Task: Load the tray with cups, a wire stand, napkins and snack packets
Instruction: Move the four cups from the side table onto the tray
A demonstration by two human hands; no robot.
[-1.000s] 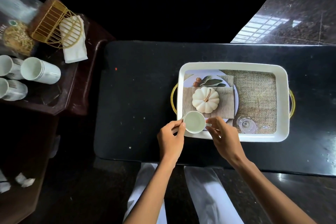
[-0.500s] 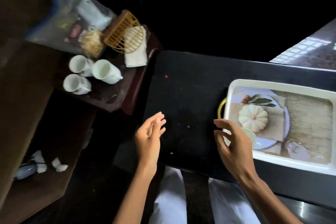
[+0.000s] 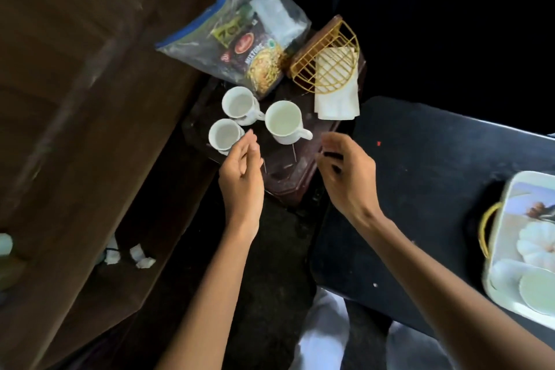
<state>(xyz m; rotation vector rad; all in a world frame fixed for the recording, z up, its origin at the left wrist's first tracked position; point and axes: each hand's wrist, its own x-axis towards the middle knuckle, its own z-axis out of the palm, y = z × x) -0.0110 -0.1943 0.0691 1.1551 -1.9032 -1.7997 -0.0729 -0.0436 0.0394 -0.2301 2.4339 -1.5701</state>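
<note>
While both hands reach toward the small side table (image 3: 288,186), neither grasps anything. Far left: brown furniture, crumpled paper scraps (image 3: 136,255) on the floor. Next, three white cups on the side table: rear cup (image 3: 238,104), front-left cup (image 3: 224,136), handled cup (image 3: 283,121). Left hand (image 3: 244,177) empty, fingers loosely together, tips just beside the front-left cup; contact unclear. Behind the cups, clear bag of snack packets (image 3: 240,36). Right of that, gold wire stand (image 3: 329,61) lying tipped over a folded stack of napkins (image 3: 336,99). Right hand (image 3: 348,171) empty, curled half-open, near the handled cup, not touching. Far right, on the black table (image 3: 420,177), the tray (image 3: 498,249) at frame edge with one cup (image 3: 537,290) inside. Progress: early. One cup loaded, as far as visible; three cups, stand, napkins, packets left. Likely next: cup pickup.
</note>
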